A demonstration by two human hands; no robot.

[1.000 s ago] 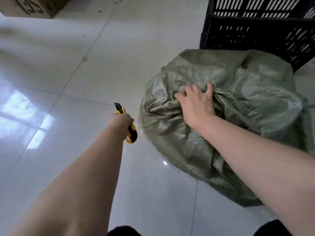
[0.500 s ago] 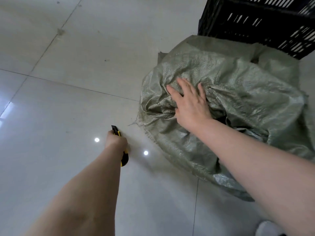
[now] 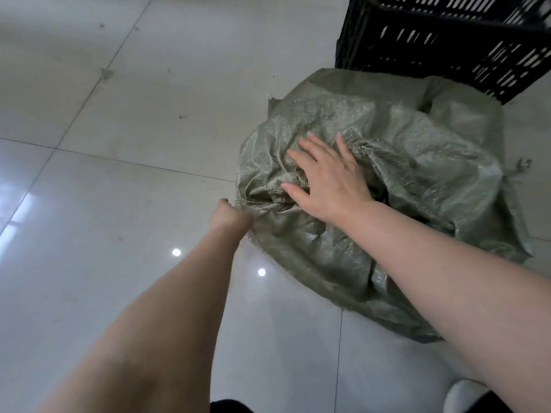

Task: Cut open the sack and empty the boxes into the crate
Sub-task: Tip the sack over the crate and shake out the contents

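The sack point(image 3: 402, 174) was laid crumpled on a glossy tiled floor point(image 3: 119, 204) (two light spots were reflected in it), just in front of the black slotted crate point(image 3: 432, 40). The right hand point(image 3: 331, 183) was pressed flat on the sack, fingers spread. The left hand point(image 3: 229, 216) was clenched at the sack's left edge; what it gripped could not be told.

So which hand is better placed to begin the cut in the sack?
Left. The left hand is a fist at the near edge of the sack, the dark tip of a cutter showing above it. The right hand lies flat on the sack, fingers spread, steadying it.
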